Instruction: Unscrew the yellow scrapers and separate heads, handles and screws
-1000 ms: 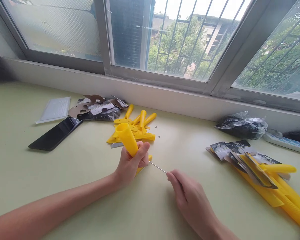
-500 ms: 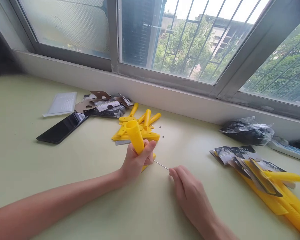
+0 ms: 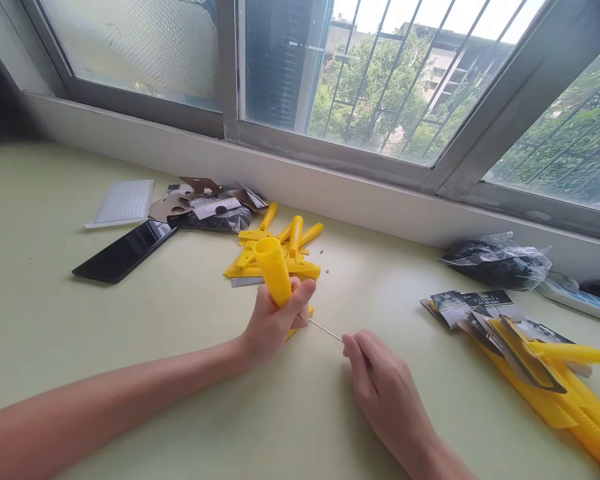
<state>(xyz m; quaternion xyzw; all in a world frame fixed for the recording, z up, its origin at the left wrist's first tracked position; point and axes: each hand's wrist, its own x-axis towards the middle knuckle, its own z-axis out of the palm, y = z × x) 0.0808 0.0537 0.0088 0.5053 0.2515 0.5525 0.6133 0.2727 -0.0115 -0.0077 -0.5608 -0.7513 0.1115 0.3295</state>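
My left hand (image 3: pixel 273 323) is wrapped round a yellow plastic scraper (image 3: pixel 275 273), whose hollow round handle points up and tilts left. Its lower part is mostly hidden by my fingers, with a yellow edge showing below them. My right hand (image 3: pixel 385 377) is closed on a screwdriver (image 3: pixel 326 331). Only the thin metal shaft shows, and its tip meets the scraper behind my left fingers; the handle is hidden in my palm. Just beyond my left hand lies a pile of similar yellow scrapers (image 3: pixel 295 240), with a few tiny screws (image 3: pixel 327 271) beside it.
At the left are a black phone-like slab (image 3: pixel 125 252) and a clear plastic pack (image 3: pixel 123 202). Cardboard packaging (image 3: pixel 215 205) lies by the window wall. At the right are packaged yellow scrapers (image 3: pixel 545 373), a black plastic-wrapped bundle (image 3: pixel 497 261) and a power strip (image 3: pixel 580 300).
My right hand has shifted slightly right, showing a little more of the screwdriver shaft at its fingers. My left hand still grips the scraper in nearly the same place.
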